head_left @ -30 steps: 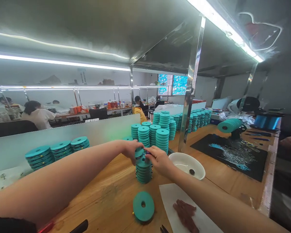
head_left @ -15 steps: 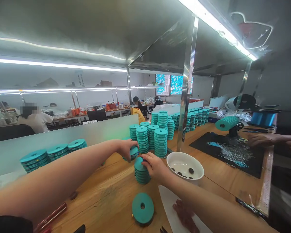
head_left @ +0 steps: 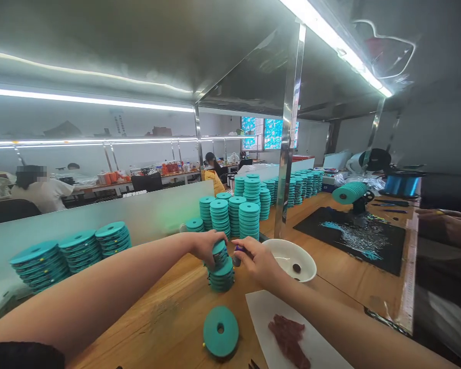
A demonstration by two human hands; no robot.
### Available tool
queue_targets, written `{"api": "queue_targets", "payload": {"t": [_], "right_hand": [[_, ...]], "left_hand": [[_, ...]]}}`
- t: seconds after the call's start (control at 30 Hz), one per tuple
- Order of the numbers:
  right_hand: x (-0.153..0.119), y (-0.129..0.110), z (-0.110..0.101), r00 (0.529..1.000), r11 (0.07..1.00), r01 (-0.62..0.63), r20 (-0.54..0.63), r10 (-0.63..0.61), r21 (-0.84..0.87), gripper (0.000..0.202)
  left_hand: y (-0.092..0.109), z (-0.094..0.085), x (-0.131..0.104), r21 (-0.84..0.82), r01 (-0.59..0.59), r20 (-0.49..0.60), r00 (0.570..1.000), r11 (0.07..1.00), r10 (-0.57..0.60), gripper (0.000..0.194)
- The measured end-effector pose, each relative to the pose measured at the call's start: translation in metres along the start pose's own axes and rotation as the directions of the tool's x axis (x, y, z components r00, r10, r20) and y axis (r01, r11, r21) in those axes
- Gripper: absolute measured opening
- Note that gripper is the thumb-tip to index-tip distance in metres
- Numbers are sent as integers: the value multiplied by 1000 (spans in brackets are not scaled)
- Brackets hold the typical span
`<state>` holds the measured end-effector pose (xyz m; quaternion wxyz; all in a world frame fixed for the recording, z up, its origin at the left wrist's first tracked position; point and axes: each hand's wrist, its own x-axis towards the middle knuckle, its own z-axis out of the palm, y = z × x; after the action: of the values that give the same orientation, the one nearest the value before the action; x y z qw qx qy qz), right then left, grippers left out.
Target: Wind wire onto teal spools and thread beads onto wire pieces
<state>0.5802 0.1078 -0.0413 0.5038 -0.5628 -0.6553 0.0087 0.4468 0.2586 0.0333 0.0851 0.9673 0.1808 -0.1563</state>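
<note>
My left hand [head_left: 206, 247] is closed around a few teal foam line spools [head_left: 220, 249], held tilted at the top of a short stack of the same spools [head_left: 221, 279]. Whether the held ones rest fully on the stack, I cannot tell. Just right of them, my right hand [head_left: 258, 259] pinches a small purple-and-grey thing [head_left: 237, 258], its kind unclear. One teal spool [head_left: 227, 341] lies flat in front, a yellow pin head at its edge. Beside my right hand stands a white bowl [head_left: 310, 264] with dark round pieces inside, partly hidden by the hand.
Tall stacks of spools [head_left: 249, 220] stand behind my hands, more [head_left: 79, 253] at the left by a frosted divider [head_left: 157, 210]. A metal post [head_left: 284, 169] rises near the bowl. White paper with reddish material [head_left: 288, 335] lies at front right. A co-worker's hand [head_left: 459, 225] is far right.
My left hand has brought its spools rightward from beside the short stack onto its top. My right hand has drawn off the stack to the right. The view has shifted slightly.
</note>
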Motion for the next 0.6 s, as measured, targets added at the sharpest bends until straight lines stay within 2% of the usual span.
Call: {"api": "queue_targets", "payload": {"t": [0.13,0.27,0.47,0.53,0.6], "right_hand": [[2,6,30,994,998,68,88,-69,10,27],[1,9,40,989,996,85,119,-88,29,26],[-2,4,23,1000,998,28,8,-29,63,25],[-3,2,15,1000,995,12,-22,-9,95,23],[-5,2,8,999,993,-17,-25,20,120,21]], "left_hand": [[-43,7,-17,10,152,-35,988,988,-152,79],[-70,26,-24,-15,223,-1,975,975,-223,79],[-69,54,-17,-50,240,48,970,969,-238,85],[-68,55,-16,-47,262,89,962,964,-257,94],[-65,47,-15,-42,284,122,953,958,-277,108]]}}
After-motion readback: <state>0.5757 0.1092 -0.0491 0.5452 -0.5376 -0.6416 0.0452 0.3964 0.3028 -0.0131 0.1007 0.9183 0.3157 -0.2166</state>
